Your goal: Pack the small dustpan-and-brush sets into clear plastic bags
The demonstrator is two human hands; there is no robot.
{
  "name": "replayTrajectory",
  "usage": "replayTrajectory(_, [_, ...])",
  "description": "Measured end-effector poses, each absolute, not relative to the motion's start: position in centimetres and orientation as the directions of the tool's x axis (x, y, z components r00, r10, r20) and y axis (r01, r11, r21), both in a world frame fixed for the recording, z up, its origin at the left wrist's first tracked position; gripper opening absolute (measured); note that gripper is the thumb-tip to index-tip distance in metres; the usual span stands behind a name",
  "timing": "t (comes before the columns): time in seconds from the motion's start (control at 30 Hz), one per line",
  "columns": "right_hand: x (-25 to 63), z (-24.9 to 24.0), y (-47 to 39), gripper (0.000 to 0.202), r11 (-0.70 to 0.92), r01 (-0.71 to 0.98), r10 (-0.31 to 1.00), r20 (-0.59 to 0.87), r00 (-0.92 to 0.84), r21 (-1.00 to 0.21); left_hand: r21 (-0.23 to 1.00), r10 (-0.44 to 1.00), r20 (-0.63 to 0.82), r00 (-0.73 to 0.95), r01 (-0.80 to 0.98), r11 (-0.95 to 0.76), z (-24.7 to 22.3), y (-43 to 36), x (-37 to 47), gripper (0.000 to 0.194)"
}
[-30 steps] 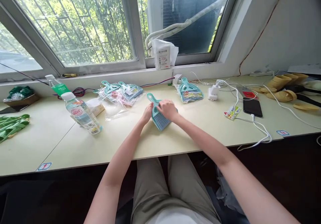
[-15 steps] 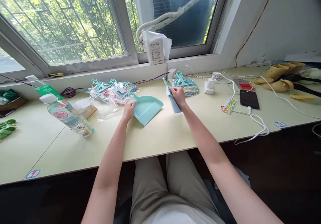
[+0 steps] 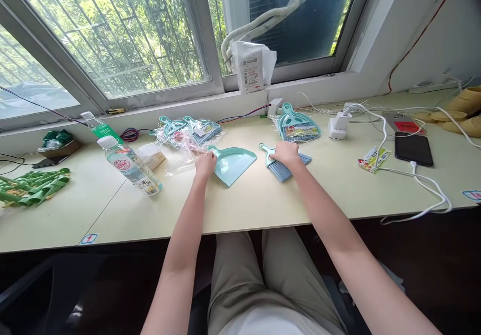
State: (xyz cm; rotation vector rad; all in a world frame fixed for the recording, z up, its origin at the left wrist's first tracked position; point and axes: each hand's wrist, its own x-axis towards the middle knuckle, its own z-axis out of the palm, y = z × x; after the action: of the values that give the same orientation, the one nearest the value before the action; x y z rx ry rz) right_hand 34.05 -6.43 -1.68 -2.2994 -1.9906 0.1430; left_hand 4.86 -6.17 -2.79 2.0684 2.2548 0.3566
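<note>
Judging by how things lie, one set stands unwrapped and parted, with the teal dustpan (image 3: 236, 164) flat on the surface (image 3: 244, 207) and its blue-bristled brush (image 3: 281, 171) to the right of it, while the wrapped sets (image 3: 205, 132) behind and left of the dustpan and another packaged set (image 3: 300, 128) behind and right of it remain in plastic; whether anything is left for the loose pair cannot be told. The left hand (image 3: 206, 164) is closed on the dustpan beside its handle, fingertips partly hidden, and the right hand (image 3: 287, 153), right of the dustpan, is clamped over the brush's back.
</note>
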Motion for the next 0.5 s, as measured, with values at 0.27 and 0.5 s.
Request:
replayTrajectory(0.27, [32.3, -0.3, -7.5, 0.029, 0.115, 0.889, 0.975, 0.223, -0.015, -0.443, 0.276, 0.994, 0.111, 0.007, 0.960, -0.037, -3.8, -7.5, 9.3, 0.031])
replayTrajectory(0.5, [27.2, -4.1, -7.1, 0.016, 0.334, 0.855, 0.939, 0.221, -0.264, -0.397, 0.561, 0.948, 0.097, 0.304, 0.770, -0.304, -4.6, -7.6, 10.1, 0.025])
